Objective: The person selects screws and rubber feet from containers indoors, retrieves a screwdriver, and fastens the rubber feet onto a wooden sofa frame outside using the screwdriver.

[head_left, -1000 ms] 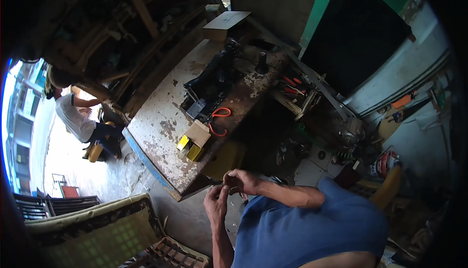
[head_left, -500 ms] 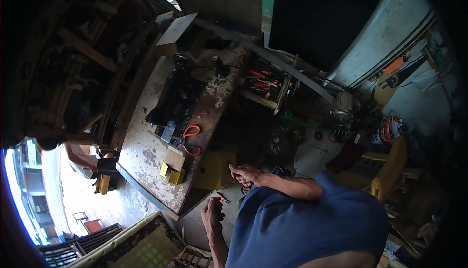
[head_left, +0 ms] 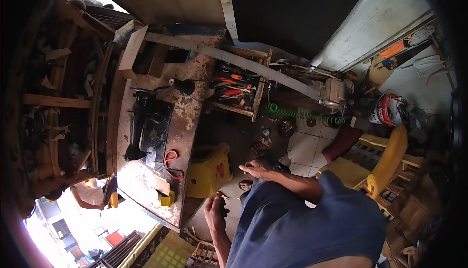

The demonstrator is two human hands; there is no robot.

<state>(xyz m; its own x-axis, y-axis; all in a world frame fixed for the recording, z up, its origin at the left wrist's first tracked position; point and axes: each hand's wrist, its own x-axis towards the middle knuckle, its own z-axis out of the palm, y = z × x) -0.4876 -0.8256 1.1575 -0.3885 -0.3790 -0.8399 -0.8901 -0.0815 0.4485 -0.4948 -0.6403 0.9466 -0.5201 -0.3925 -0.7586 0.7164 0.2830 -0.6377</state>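
Note:
My left hand (head_left: 215,211) is closed, held low in front of me beside the table's near corner. A small orange-tipped thing (head_left: 224,196) shows at its fingers; whether the hand grips it I cannot make out. My right hand (head_left: 257,169) is closed too, thumb and fingers drawn together in front of the yellow plastic stool (head_left: 201,176). Anything between those fingers is too small to see. On the worn table (head_left: 187,107) to the left lie red-handled scissors (head_left: 172,164), close to a black sewing machine (head_left: 155,126) and a small yellow box (head_left: 167,198).
An open drawer (head_left: 257,99) of tools juts out from the table. Above it a long flat strip (head_left: 243,64) crosses toward a motor (head_left: 335,93). A green coiled hose (head_left: 302,115) hangs ahead. A yellow padded chair (head_left: 390,157) stands right. Another person (head_left: 90,193) is at far left.
My view has shifted, so the table and machine sit further left and the scene looks brighter. My right hand has moved slightly right in the picture. The left hand stays nearly where it was.

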